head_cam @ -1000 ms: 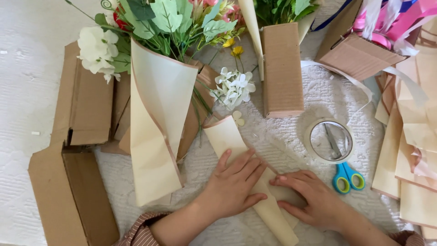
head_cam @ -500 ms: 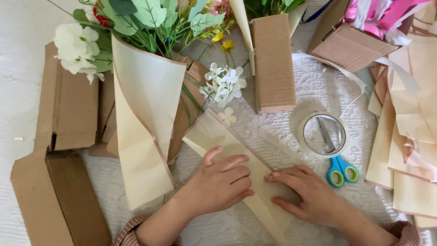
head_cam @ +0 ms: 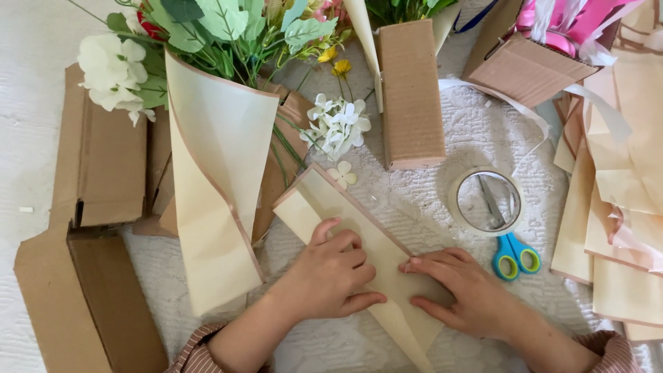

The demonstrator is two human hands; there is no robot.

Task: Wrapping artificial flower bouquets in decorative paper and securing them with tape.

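Observation:
A folded strip of cream wrapping paper (head_cam: 330, 205) with a brown edge lies diagonally on the white textured cloth (head_cam: 414, 200). My left hand (head_cam: 331, 273) presses flat on its middle with fingers spread. My right hand (head_cam: 459, 290) rests on the paper's right side, its fingertips touching the fold beside the left hand. Neither hand grips anything. The paper's lower tip (head_cam: 407, 335) pokes out between my wrists.
A cream paper cone (head_cam: 214, 200) wrapping green and white flowers (head_cam: 110, 69) lies at left over flattened cardboard boxes (head_cam: 97, 173). A loose white blossom cluster (head_cam: 335, 124), an upright cardboard box (head_cam: 411, 90), a tape roll (head_cam: 487, 200) over blue-handled scissors (head_cam: 514, 255), stacked paper sheets (head_cam: 621, 207).
The view shifted a little. My hands slid along the cream paper, flattening the fold, and the paper now lies wider and more unfolded at its upper end.

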